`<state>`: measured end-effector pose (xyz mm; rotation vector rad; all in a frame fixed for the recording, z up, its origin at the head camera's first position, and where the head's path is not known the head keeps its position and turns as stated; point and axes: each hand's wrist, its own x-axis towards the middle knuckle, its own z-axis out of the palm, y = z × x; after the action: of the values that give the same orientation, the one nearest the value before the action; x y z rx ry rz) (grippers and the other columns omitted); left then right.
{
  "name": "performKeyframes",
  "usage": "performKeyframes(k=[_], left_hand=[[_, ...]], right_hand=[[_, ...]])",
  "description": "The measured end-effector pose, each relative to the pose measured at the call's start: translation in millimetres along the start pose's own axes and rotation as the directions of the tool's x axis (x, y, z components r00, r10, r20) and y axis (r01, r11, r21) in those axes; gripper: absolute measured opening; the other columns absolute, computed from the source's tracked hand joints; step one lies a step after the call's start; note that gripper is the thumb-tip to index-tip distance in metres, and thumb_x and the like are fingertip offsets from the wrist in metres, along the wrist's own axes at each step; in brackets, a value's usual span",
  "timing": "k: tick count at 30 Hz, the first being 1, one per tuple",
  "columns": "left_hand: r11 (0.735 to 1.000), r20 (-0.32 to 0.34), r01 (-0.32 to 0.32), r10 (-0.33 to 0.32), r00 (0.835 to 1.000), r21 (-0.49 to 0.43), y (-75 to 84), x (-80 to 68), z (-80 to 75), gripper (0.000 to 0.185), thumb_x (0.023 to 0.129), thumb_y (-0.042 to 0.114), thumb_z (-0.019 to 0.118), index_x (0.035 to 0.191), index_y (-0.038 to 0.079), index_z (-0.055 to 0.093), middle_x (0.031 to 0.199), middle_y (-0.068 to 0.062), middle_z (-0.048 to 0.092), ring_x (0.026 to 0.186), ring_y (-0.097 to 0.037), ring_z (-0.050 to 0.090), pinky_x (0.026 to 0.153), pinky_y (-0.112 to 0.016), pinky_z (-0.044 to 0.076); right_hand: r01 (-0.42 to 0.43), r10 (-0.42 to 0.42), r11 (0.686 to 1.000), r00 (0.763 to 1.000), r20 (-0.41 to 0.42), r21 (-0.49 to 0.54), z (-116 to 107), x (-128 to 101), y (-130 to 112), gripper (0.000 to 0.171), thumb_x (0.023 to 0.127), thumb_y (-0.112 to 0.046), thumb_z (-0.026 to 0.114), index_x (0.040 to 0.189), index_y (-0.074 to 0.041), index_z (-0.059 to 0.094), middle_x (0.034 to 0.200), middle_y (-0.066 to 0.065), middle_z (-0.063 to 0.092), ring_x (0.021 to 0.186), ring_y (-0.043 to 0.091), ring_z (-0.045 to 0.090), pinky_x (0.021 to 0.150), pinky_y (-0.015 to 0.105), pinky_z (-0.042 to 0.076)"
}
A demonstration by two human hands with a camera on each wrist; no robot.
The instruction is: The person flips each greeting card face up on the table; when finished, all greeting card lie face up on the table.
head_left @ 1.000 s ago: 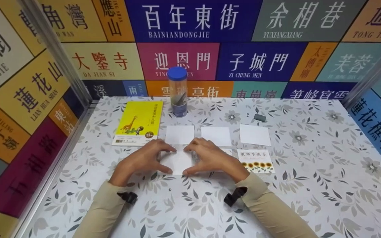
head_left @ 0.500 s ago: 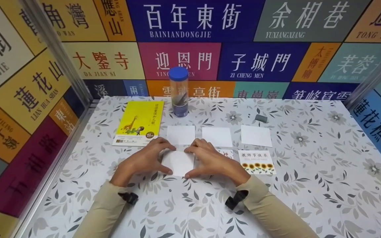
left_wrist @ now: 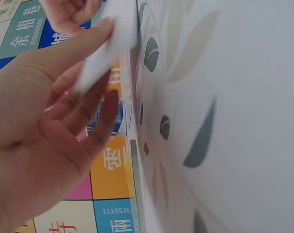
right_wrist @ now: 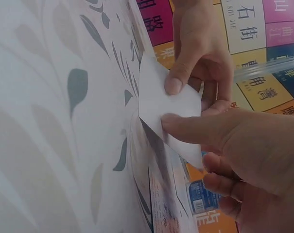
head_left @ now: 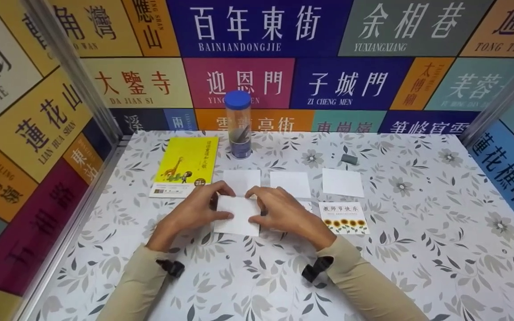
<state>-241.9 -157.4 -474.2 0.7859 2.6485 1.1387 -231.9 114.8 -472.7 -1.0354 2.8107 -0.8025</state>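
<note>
Both hands hold one white card (head_left: 238, 223) in the head view, its far edge raised off the table. My left hand (head_left: 194, 209) pinches its left side, thumb on the near face and fingers behind. On the right side my right hand (head_left: 286, 211) pinches it the same way. The right wrist view shows both thumbs pressed on the blank face of the card (right_wrist: 159, 92). From the left wrist, the card (left_wrist: 115, 43) appears tilted up from the table. Its far face is hidden. A partly covered printed card (head_left: 306, 205) lies behind the right hand.
Three white cards (head_left: 290, 184) lie in a row beyond the hands. A sunflower-printed card (head_left: 344, 218) lies to the right. A yellow book (head_left: 186, 162), a blue-lidded clear tube (head_left: 238, 125) and a small grey cylinder (head_left: 349, 159) stand or lie farther back.
The thumbs have moved from the card's near edge up onto its face. The card's far edge has risen from the table, and the fingers have gone behind it.
</note>
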Motion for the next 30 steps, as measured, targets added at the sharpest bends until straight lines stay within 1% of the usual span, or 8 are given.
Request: performKeyframes(k=[3,8,12,15,18,22,26,30], left_hand=[[0.996,-0.038,-0.037,0.034,0.999,-0.08,2.1,-0.6,-1.3,0.04,0.092,0.025,0.089,0.127,0.031,0.071,0.108,0.01,0.071,0.084,-0.024,0.061,0.074,-0.026,0.05],[0.952,-0.047,-0.1,0.09,0.995,-0.289,5.6,-0.7,-3.9,0.033,0.103,0.03,0.077,0.135,0.031,0.072,0.115,0.002,0.074,0.08,-0.026,0.058,0.07,-0.025,0.05],[0.916,-0.057,-0.11,0.095,0.994,-0.385,7.6,1.0,-3.2,0.03,0.112,0.032,0.061,0.137,0.02,0.073,0.116,-0.009,0.075,0.092,-0.028,0.07,0.082,-0.032,0.061],[0.939,-0.095,-0.098,0.07,0.993,-0.329,7.9,3.7,-0.2,0.032,0.11,0.031,0.065,0.138,0.017,0.073,0.128,-0.008,0.074,0.109,-0.027,0.073,0.095,-0.038,0.064],[0.965,-0.118,-0.074,0.045,0.992,-0.253,6.4,4.5,3.0,0.04,0.104,0.028,0.075,0.143,0.018,0.07,0.141,-0.008,0.071,0.119,-0.027,0.071,0.098,-0.04,0.064],[0.978,-0.102,-0.057,0.036,0.994,-0.201,4.7,3.5,3.4,0.049,0.102,0.022,0.078,0.15,0.022,0.065,0.13,-0.005,0.074,0.11,-0.024,0.072,0.096,-0.042,0.063],[0.991,-0.062,-0.033,0.025,0.998,-0.128,4.3,0.3,-1.7,0.05,0.101,0.018,0.078,0.149,0.027,0.066,0.121,-0.001,0.074,0.096,-0.019,0.072,0.089,-0.039,0.063],[0.993,-0.041,0.087,-0.091,0.995,-0.076,2.9,-3.7,-8.2,0.041,0.099,0.015,0.08,0.138,0.025,0.072,0.119,-0.007,0.072,0.089,-0.019,0.072,0.075,-0.034,0.063]], right_hand=[[-0.009,0.01,0.999,1.0,-0.023,0.033,-1,2,-3,0.048,0.098,-0.028,0.082,0.142,-0.019,0.065,0.082,-0.005,0.07,0.069,0.006,0.059,0.069,0.031,0.053],[0.028,-0.009,0.987,0.993,-0.118,0.159,-4,5,-4,0.026,0.105,-0.03,0.074,0.128,-0.018,0.072,0.094,-0.004,0.08,0.082,0.01,0.073,0.079,0.038,0.063],[0.085,-0.036,0.94,0.988,-0.153,0.331,-6,6,-3,0.025,0.114,-0.035,0.057,0.118,-0.019,0.075,0.101,0.004,0.081,0.086,0.024,0.077,0.076,0.038,0.063],[0.097,-0.041,0.909,0.988,-0.146,0.404,-7,6,-3,0.036,0.117,-0.038,0.046,0.118,-0.02,0.076,0.102,0.004,0.08,0.087,0.027,0.076,0.075,0.034,0.061],[0.1,-0.055,0.903,0.991,-0.119,0.418,-7,6,-3,0.03,0.116,-0.034,0.051,0.121,-0.018,0.076,0.109,-0.003,0.079,0.096,0.02,0.076,0.085,0.033,0.062],[0.101,-0.079,0.905,0.994,-0.072,0.413,-5,5,-2,0.021,0.109,-0.019,0.062,0.127,-0.017,0.072,0.123,-0.002,0.077,0.104,0.015,0.076,0.093,0.036,0.063],[0.063,-0.049,0.917,0.998,-0.045,0.393,-4,5,1,0.041,0.104,-0.009,0.066,0.143,-0.02,0.063,0.131,0.004,0.074,0.108,0.018,0.075,0.09,0.037,0.064],[0.006,-0.002,0.956,1.0,-0.012,0.293,-2,4,4,0.059,0.099,-0.012,0.076,0.154,-0.02,0.056,0.138,0.007,0.071,0.123,0.025,0.07,0.104,0.043,0.06]])
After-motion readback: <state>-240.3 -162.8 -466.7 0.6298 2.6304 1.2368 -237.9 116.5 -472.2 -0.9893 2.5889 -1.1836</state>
